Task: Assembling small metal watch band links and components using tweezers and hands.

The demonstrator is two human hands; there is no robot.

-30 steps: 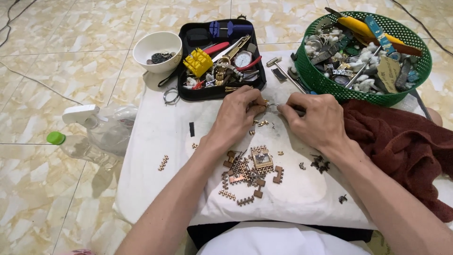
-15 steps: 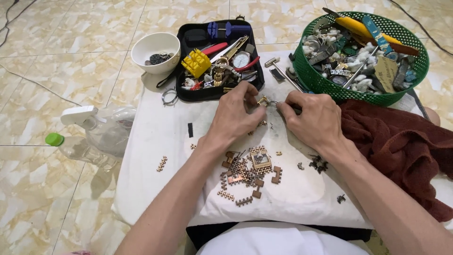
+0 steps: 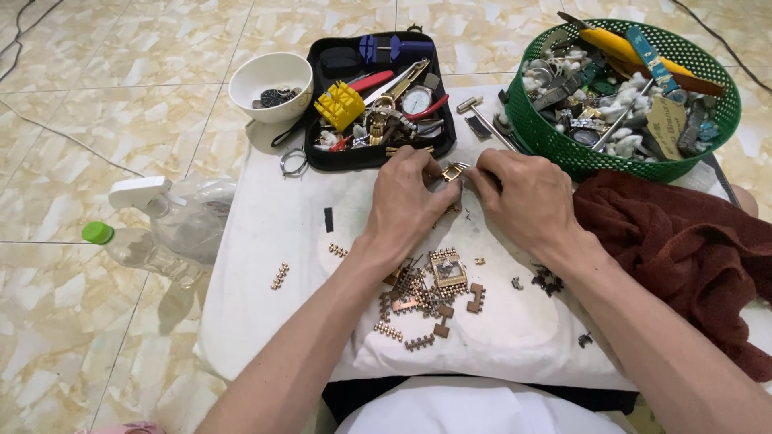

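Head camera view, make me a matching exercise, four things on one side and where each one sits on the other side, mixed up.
Things:
1. white bowl
2. green basket
3. dark red cloth
4. spray bottle

Places:
A. on the floor tiles, left of the white pad
B. right of the hands
C. left of the black tray
D. far right, filled with watch parts

Pairs: 1-C, 2-D, 3-B, 4-A

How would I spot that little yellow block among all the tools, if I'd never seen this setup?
Start at the black tray at the far edge of the white cloth, between the white bowl and the green basket. The yellow block sits in the tray's left half, nearest the bowl. It is the only bright yellow, ridged, chunky piece there; its neighbours are slim metal or red-handled tools.
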